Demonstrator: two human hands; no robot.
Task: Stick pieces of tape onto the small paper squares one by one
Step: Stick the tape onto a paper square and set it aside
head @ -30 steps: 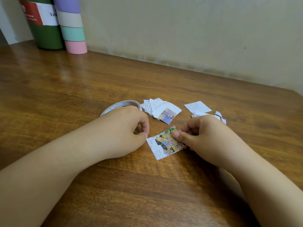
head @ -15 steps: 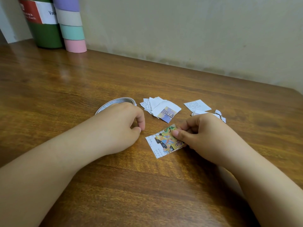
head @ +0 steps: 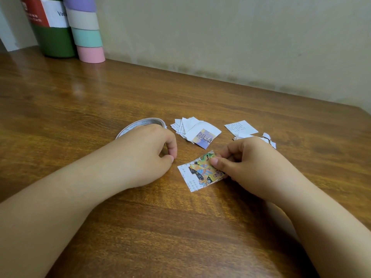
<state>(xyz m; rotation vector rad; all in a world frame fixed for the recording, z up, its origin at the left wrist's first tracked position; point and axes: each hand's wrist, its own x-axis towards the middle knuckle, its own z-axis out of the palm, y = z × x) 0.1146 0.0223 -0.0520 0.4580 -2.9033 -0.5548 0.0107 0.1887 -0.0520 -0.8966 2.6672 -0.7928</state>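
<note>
A small white paper square [head: 187,176] lies on the wooden table [head: 180,227] with a colourful patterned piece of tape [head: 202,170] stuck across it. My right hand [head: 247,163] pinches the square's right end, thumb on top of the tape. My left hand [head: 146,151] lies curled over the white tape roll [head: 136,125], which lies flat, its fingers round the roll's near right side, a short gap left of the square. Behind sits a pile of paper squares [head: 192,127], the top one bearing purple tape [head: 203,138]. More squares [head: 242,127] lie to the right.
A green can [head: 54,37] and a stack of pastel tape rolls [head: 86,31] stand at the back left against the wall. Small paper scraps [head: 270,139] lie behind my right hand.
My left hand has let go of the square's left edge and drawn a little to the left, the tape roll shifting with it. My right hand stays on the square.
</note>
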